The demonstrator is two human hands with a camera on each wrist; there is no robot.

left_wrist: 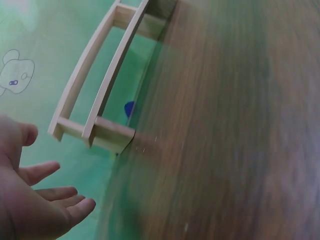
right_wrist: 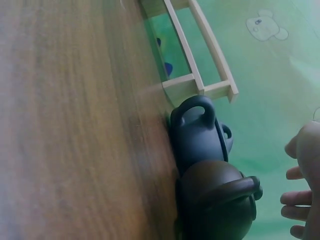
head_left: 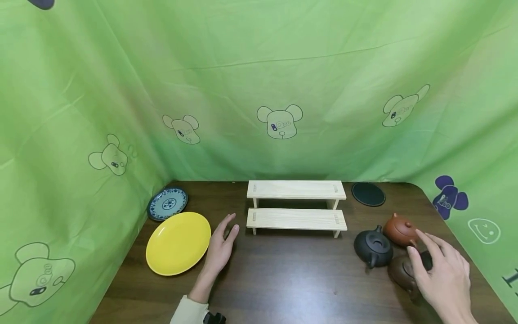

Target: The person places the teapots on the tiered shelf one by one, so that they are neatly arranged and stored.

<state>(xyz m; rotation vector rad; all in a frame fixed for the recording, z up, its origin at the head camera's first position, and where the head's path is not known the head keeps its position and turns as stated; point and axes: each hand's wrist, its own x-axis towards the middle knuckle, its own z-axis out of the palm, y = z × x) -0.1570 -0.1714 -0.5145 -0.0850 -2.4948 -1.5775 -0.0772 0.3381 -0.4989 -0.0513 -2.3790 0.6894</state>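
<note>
Left grip [head_left: 220, 249], right grip [head_left: 445, 272] unclenched

A cream sleeve [head_left: 188, 312] covers the near left forearm [head_left: 204, 284], a blocky black device [head_left: 214, 318] beside its cuff [head_left: 195, 305]; the left hand [head_left: 220, 249] and right hand [head_left: 444, 273] are bare.

A left hand [left_wrist: 35, 200] enters from the lower left edge, palm partly showing, its fingers spread and loosely bent. Just beyond its fingertips, apart from them, a pale wooden two-tier stand [left_wrist: 111, 82] slants down from the top edge, its long narrow boards joined by short end pieces. A brown wood-grain tabletop [left_wrist: 225, 120], blurred, fills the right side. Behind hangs a light green cloth [left_wrist: 55, 50] bearing a thin-lined cartoon bear head [left_wrist: 16, 72]; a dark blue patch [left_wrist: 129, 109] shows beside the stand's lower board.
</note>
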